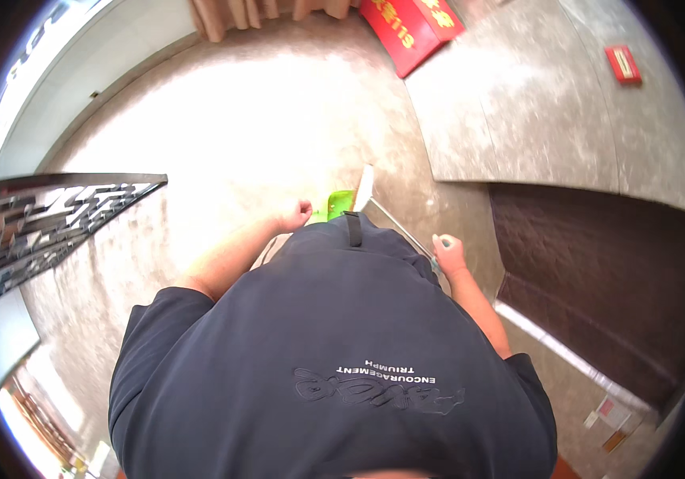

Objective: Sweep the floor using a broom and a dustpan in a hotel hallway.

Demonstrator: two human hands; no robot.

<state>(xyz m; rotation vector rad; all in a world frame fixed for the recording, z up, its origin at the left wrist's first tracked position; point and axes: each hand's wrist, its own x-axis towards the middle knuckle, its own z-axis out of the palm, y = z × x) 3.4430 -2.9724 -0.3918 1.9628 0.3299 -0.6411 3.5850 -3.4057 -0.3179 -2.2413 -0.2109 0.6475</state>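
My right hand is closed around the upper end of a thin broom handle, which slants down to the left. At its foot, the white broom head with brownish bristles rests against a bright green dustpan near the floor. My left hand is curled just left of the dustpan. Whether it holds the dustpan's handle cannot be made out against the glare. The front of my dark shirt hides the near part of the dustpan.
Sunlight washes out much of the concrete floor. A black lattice screen stands left. Ahead are a red box bearing yellow writing and beige curtains. A dark brown panel lies right, below a grey surface with a small red box.
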